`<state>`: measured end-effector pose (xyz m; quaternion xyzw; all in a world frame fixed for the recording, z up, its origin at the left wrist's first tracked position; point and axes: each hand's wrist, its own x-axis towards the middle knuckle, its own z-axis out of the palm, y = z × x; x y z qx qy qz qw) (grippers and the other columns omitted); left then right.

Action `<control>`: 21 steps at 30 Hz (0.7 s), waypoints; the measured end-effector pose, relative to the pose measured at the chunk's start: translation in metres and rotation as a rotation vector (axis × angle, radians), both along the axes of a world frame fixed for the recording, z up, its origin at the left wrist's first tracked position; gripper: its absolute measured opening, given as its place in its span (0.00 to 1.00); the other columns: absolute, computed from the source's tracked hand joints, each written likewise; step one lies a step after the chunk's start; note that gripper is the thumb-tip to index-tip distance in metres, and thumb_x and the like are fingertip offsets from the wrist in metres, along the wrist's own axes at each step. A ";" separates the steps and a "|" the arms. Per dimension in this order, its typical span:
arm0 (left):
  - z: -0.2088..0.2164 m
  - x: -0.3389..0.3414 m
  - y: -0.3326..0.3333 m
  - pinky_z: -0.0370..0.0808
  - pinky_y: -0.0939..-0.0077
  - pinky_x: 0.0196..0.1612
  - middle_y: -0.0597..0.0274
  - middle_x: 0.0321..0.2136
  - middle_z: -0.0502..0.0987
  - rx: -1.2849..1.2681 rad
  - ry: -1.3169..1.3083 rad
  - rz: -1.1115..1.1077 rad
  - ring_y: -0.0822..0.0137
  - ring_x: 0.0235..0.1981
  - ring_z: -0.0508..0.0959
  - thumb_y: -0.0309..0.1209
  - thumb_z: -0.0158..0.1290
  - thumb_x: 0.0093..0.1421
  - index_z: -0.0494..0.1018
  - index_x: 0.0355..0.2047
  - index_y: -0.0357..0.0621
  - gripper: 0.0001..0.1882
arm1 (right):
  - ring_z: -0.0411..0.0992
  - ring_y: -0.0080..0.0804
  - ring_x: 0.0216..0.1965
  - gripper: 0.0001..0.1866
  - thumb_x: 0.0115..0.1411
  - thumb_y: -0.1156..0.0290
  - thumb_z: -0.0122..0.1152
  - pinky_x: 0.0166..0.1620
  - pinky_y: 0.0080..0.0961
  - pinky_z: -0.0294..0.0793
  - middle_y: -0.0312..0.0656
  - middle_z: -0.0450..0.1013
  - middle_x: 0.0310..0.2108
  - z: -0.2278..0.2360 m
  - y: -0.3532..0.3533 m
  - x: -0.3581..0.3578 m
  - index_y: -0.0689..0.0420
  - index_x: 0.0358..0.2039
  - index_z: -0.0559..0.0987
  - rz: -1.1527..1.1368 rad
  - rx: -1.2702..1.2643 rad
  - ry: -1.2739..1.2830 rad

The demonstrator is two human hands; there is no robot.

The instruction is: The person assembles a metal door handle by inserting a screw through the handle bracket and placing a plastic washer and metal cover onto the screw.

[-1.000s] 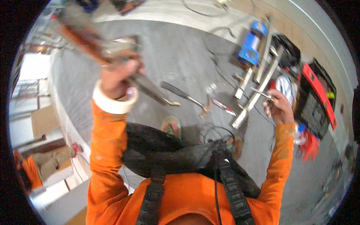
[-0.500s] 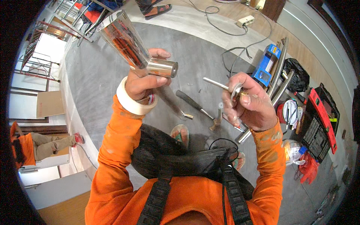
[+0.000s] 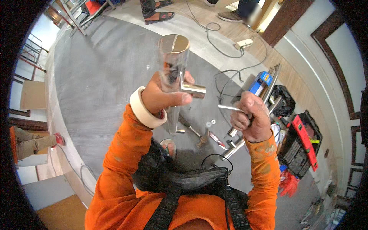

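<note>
A shiny stainless steel tube (image 3: 172,67) with a short side stub stands nearly upright in my left hand (image 3: 163,94). Fingers and thumb wrap its middle, just beside the stub. Its flat round end faces up, and a thin bent rod shows below the hand. Around my left wrist sits a roll of masking tape (image 3: 137,104). My right hand (image 3: 255,117) is curled closed on a thin metal rod (image 3: 230,107), which points left; the rest of what it grips is hidden. Beneath and between the hands, a hammer (image 3: 194,131) lies on the grey floor near two small washers (image 3: 209,124).
At right are a blue box (image 3: 262,82), metal pipes (image 3: 234,148), a black bag (image 3: 283,100), a toolbox (image 3: 295,153) bearing a red spirit level (image 3: 305,142), and a red glove (image 3: 288,184). A cable runs to a socket block (image 3: 244,43). Other people's feet (image 3: 159,18) stand ahead.
My left hand has moved right and down, and the tube has swung from a leftward tilt to nearly upright. My right hand's fingers have curled tighter. Another person's shoes show at the top.
</note>
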<state>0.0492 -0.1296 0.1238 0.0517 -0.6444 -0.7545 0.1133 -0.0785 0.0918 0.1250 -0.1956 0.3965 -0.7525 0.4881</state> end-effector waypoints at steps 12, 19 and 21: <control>0.039 -0.021 -0.020 0.70 0.75 0.45 0.55 0.42 0.74 -0.124 -0.396 0.557 0.67 0.42 0.74 0.26 0.60 0.46 0.65 0.46 0.35 0.27 | 0.51 0.18 0.09 0.19 0.61 0.52 0.43 0.13 0.20 0.47 0.28 0.56 0.11 0.095 0.084 -0.036 0.44 0.16 0.62 -0.751 0.546 0.043; 0.154 0.062 -0.033 0.69 0.72 0.41 0.59 0.35 0.72 0.020 -0.286 0.784 0.68 0.37 0.71 0.30 0.65 0.41 0.66 0.42 0.36 0.28 | 0.65 0.34 0.14 0.17 0.60 0.58 0.45 0.20 0.33 0.65 0.41 0.60 0.12 0.192 0.183 0.045 0.59 0.24 0.69 -0.366 1.370 0.273; 0.203 0.068 -0.034 0.69 0.73 0.41 0.60 0.35 0.73 -0.025 -0.282 0.777 0.69 0.36 0.72 0.29 0.64 0.41 0.66 0.41 0.36 0.27 | 0.65 0.34 0.14 0.16 0.59 0.59 0.46 0.20 0.33 0.65 0.41 0.60 0.12 0.232 0.206 0.062 0.59 0.24 0.69 -0.388 1.386 0.201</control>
